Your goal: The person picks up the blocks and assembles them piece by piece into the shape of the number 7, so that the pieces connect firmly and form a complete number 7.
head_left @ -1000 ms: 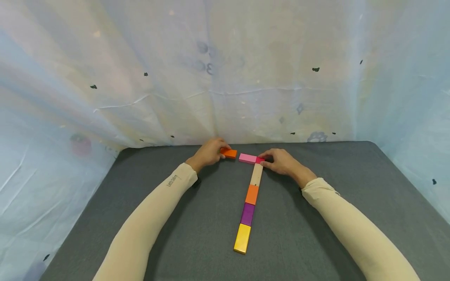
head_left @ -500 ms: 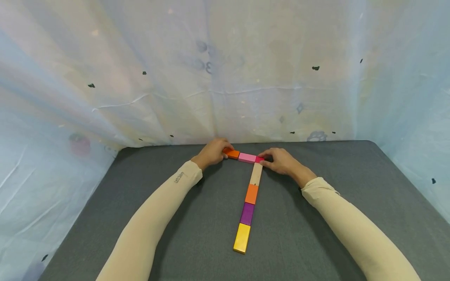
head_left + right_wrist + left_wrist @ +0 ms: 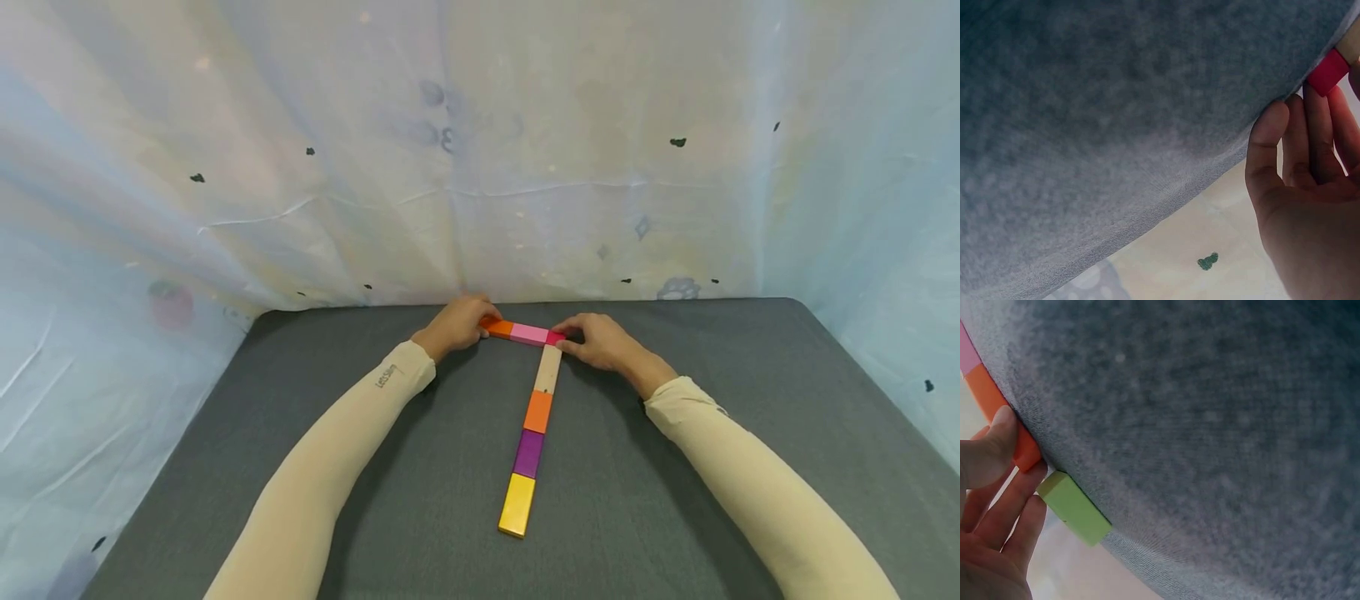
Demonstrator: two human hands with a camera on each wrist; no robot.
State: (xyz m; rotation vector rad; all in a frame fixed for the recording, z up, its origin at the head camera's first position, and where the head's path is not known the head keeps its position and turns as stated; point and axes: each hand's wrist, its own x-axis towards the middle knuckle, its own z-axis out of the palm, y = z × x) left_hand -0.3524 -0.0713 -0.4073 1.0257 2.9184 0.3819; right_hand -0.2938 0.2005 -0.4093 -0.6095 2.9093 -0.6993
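Note:
At the back of the table, my left hand [image 3: 459,323] pinches an orange block [image 3: 500,329] between thumb and fingers. That block's right end meets a pink block [image 3: 529,334]. My right hand [image 3: 602,342] holds the red block [image 3: 554,338] at the pink one's other end, thumb in front and fingers behind. From the red block a line of blocks runs toward me: bare wood [image 3: 547,369], a second orange block [image 3: 537,412], purple [image 3: 528,454] and yellow [image 3: 517,504]. A green block [image 3: 1075,508] lies beside my left fingertips in the left wrist view; the hand hides it from the head view.
Grey cloth covers the table [image 3: 637,517]. A pale printed curtain [image 3: 555,150] hangs right behind its back edge and along both sides.
My left hand has slid the orange block to the right, closing the gap until it meets the pink block. My right hand has stayed at the red block.

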